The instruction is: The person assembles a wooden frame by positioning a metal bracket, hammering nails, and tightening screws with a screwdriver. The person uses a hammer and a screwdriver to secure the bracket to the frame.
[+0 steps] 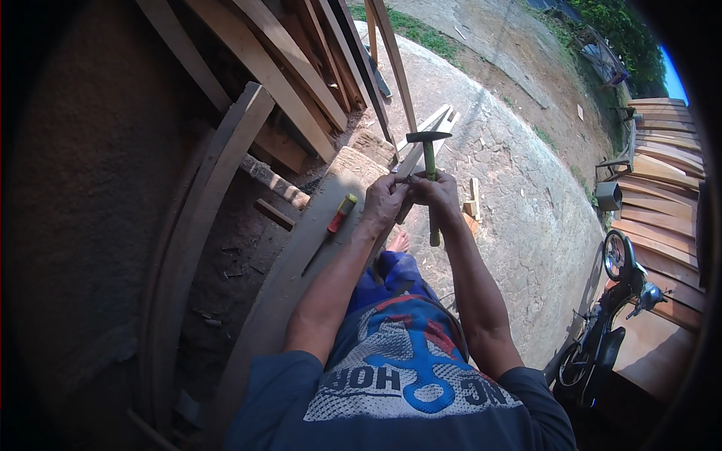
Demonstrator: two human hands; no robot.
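My right hand (438, 189) is closed round the green handle of a hammer (429, 154), its dark head up and the handle end hanging below the fist. Close beside it, my left hand (385, 198) is closed on a narrow wooden strip (410, 163) that slants away from me. The fingertips of both hands meet over this strip; whether a small piece sits between them is hidden. Left of my left hand, a screwdriver-like tool (342, 213) with a red and yellow handle and a thin dark shaft lies on a broad wooden beam (289, 278).
Long boards (259, 64) lean at the upper left, and a curved timber (199, 203) stands at the left. Small wood offcuts (472, 199) lie on the concrete ground (519, 203). At the right are a motorcycle (602, 323) and a row of planks (665, 203). My bare foot (399, 242) shows below my hands.
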